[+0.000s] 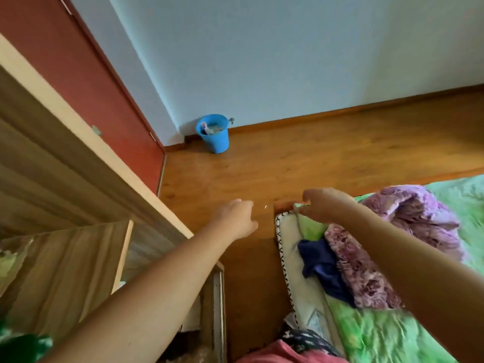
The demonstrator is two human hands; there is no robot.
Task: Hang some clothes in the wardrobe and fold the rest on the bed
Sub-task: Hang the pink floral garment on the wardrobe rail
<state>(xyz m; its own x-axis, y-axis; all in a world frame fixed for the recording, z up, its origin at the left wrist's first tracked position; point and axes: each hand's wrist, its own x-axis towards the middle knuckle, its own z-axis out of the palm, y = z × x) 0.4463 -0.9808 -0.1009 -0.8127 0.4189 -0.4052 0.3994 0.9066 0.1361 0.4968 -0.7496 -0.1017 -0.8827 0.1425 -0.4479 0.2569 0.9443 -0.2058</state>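
Observation:
My left hand (pixel 237 218) hovers over the wooden floor between the wardrobe (pixel 68 260) and the bed, fingers curled in, nothing visible in it. My right hand (pixel 323 205) is at the bed's near corner, fingers pinched on the edge of the green sheet (pixel 372 334); a thin grey strand hangs below the fingers. On the bed lie a crumpled navy garment (pixel 323 268), a purple floral garment (pixel 366 273) partly under my right forearm, and a lilac patterned garment (pixel 421 218) farther back.
A blue bucket (pixel 213 133) stands by the wall corner. A red door (pixel 68 64) is at the left. The mattress's white side (pixel 288 247) faces the floor gap. Pink cloth (pixel 275 356) and dark patterned fabric (pixel 310 339) lie at the bottom edge.

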